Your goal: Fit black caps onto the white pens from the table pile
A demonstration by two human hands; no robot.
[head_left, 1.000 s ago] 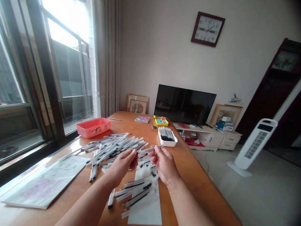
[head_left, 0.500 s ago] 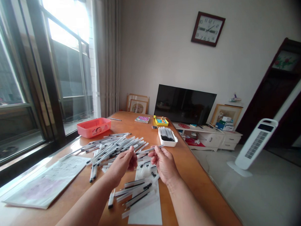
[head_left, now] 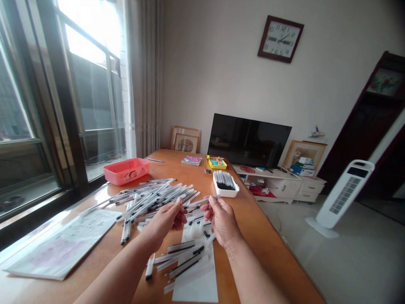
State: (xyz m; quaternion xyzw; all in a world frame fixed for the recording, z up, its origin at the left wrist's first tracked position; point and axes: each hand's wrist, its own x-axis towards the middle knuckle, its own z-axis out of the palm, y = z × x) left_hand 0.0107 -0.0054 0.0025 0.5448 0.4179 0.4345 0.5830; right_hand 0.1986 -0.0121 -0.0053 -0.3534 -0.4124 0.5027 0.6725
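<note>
My right hand (head_left: 222, 215) pinches a slim pen (head_left: 201, 201) with a pale barrel, held almost level over the table. Its far end reaches the fingertips of my left hand (head_left: 168, 217), which is closed with thumb against forefinger. What lies in those left fingers is too small to make out. Behind my left hand spreads a heap of clear pens (head_left: 151, 196) with dark ends. Below both hands, loose pen barrels and dark refills (head_left: 184, 261) lie partly over a white sheet of paper (head_left: 197, 292).
A white box (head_left: 231, 193) packed with upright-leaning pens stands beyond my right hand. Farther off are a red plastic bin (head_left: 126, 171), a yellow box (head_left: 216, 162) and a small booklet (head_left: 191, 160). A paper pad (head_left: 59, 250) lies left; the table's right edge (head_left: 285, 242) drops to the floor.
My left hand has moved slightly right, bringing its fingertips to the end of the pen. My right hand stays nearly still with the pen.
</note>
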